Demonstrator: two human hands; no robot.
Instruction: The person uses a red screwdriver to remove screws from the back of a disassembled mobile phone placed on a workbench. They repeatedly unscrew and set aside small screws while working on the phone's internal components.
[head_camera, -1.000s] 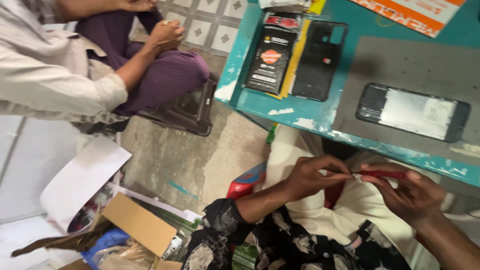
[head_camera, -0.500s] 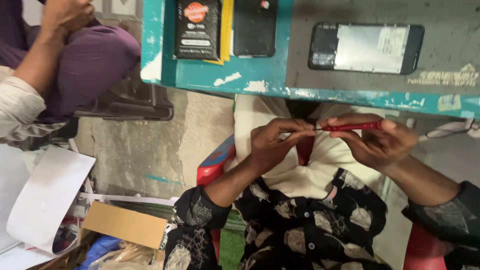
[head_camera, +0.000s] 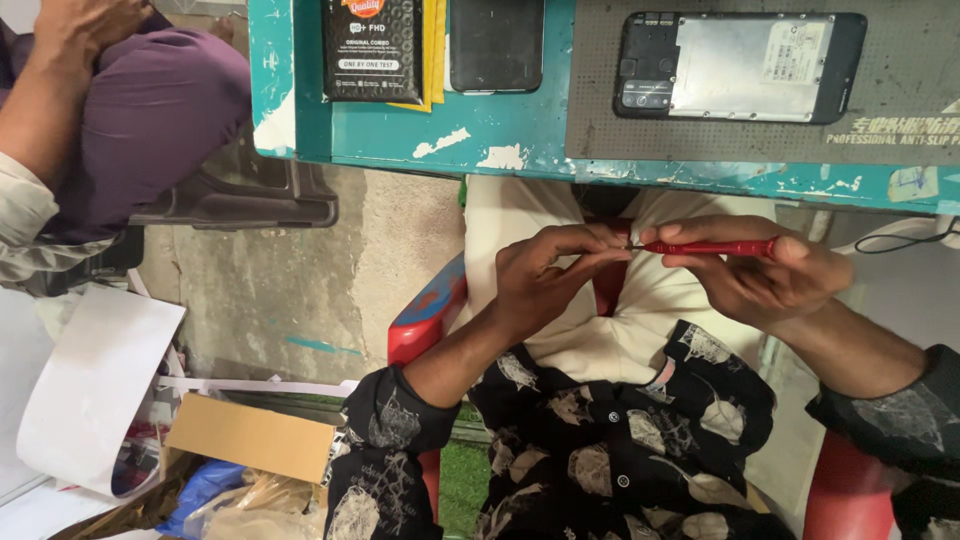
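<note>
The teal surface (head_camera: 480, 140) has chipped paint along its near edge. A grey mat (head_camera: 900, 90) covers its right part, and an opened phone (head_camera: 738, 67) lies on the mat, back up. Left of the mat lie a black phone (head_camera: 497, 45) and a black package (head_camera: 372, 50), both resting on a yellow sheet (head_camera: 436, 50).

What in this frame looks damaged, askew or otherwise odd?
The black smartphone on the grey anti-slip mat lies open, its back cover off and metal inner plate exposed. The teal table has paint chipped along its edge. The right hand holds a red screwdriver, its tip at the left hand.
</note>
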